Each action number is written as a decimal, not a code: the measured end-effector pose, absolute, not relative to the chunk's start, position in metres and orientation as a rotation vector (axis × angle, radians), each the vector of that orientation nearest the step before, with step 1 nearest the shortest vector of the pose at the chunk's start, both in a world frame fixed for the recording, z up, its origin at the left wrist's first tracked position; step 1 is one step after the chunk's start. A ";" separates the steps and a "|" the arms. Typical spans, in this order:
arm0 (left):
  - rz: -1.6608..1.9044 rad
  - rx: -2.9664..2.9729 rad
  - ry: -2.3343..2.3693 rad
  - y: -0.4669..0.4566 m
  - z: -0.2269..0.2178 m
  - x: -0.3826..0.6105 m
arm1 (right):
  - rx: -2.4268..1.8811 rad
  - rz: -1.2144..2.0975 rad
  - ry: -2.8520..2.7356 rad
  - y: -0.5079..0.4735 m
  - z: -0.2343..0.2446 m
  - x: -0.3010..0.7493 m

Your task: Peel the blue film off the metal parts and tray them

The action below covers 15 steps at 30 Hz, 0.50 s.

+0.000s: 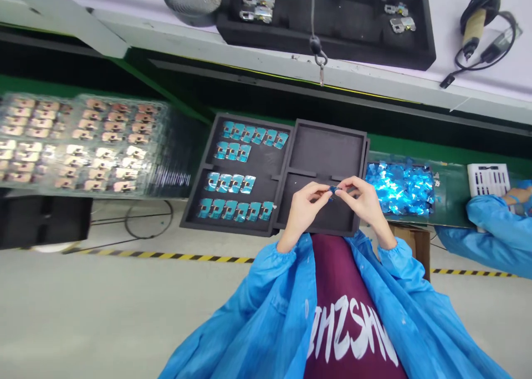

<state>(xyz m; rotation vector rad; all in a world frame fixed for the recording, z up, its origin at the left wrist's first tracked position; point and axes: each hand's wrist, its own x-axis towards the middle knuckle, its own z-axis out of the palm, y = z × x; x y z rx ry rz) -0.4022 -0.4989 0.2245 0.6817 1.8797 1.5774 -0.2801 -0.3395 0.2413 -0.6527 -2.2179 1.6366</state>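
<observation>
Between my fingertips is a small dark blue part [333,190], mostly covered by the fingers, so its exact kind is unclear. My left hand [308,204] pinches it from the left, and my right hand [362,197] pinches it from the right. Both hands are above the right-hand black tray [326,146], near its front half. Beside it on the left, another black tray [261,171] bears several rows of small parts covered in teal film [230,183]. To the right of my right hand lies a heap of shiny blue film pieces [401,188].
Clear plastic trays of copper-coloured metal parts [110,141] stand at left. On the shelf above are a black tray with metal parts [324,13], a mesh bowl [193,1] and a corded tool [474,32]. A hook [321,63] hangs down. A co-worker's sleeve [490,237] reaches toward a white slotted holder [488,179].
</observation>
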 end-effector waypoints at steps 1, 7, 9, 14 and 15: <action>1.550 0.752 1.906 -0.498 0.226 -0.403 | -0.653 1.654 -2.216 -0.338 0.241 -0.279; 1.484 0.744 1.881 -0.488 0.217 -0.402 | -0.710 1.639 -2.146 -0.336 0.228 -0.271; 1.496 0.635 1.822 -0.481 0.209 -0.397 | -0.728 1.491 -2.181 -0.338 0.222 -0.267; 1.543 0.476 1.681 -0.464 0.193 -0.383 | -0.766 1.000 -2.263 -0.340 0.206 -0.253; 1.547 0.442 1.637 -0.462 0.191 -0.380 | -0.766 0.913 -2.270 -0.340 0.202 -0.250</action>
